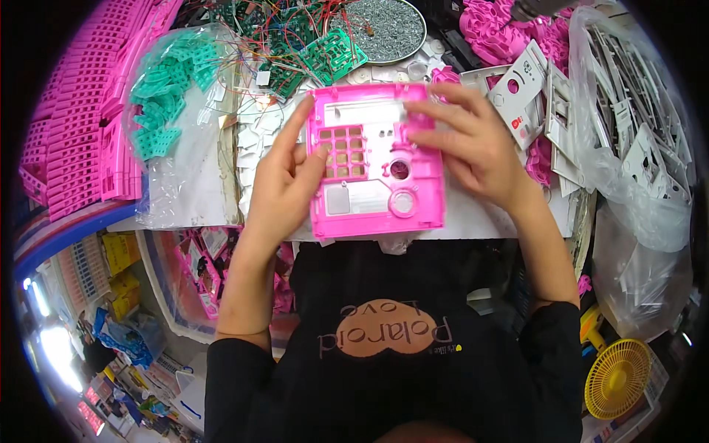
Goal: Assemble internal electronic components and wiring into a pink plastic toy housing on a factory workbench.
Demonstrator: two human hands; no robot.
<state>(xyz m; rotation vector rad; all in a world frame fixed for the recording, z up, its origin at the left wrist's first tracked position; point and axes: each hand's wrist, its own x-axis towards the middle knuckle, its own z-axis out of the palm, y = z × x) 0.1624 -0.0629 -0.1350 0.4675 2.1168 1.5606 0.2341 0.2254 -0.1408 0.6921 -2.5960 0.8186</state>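
Panel (pixel 377 162) centre; keypads (pixel 166 100) left, circuit boards (pixel 310 52) behind.

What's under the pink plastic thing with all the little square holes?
Under the pink panel is a white sheet on the table; brownish surface shows through its holes. The left hand and right hand hold it. Whatever lies beneath the solid parts is hidden.

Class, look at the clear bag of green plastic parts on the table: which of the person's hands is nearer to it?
Left. The left hand grips the pink panel's left edge, just right of the bag of green parts. The right hand rests on the panel's far right side.
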